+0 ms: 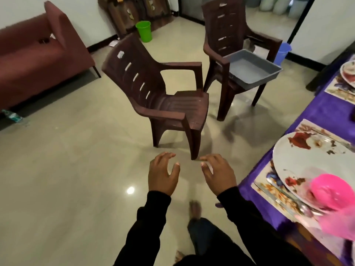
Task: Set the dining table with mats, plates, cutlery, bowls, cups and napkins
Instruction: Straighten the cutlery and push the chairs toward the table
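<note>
A glossy tiled floor [67, 160] fills the room ahead of you. Your left hand [163, 174] and right hand [218, 174] hang over it with fingers [170, 155] loosely spread, holding nothing, probably free for the next load. Beyond them, the grey tray [251, 69] rests on a brown chair's arms, likely the supply. At your right, the desk [315, 110] carries a plate [299, 164] and pink bowl [332, 191] on a mat [269, 186].

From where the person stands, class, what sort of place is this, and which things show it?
Probably a home's living and dining room: a maroon sofa by the wall, brown plastic armchairs on a tiled floor, and a dining table in a purple cloth laid with mats and a plate.
</note>
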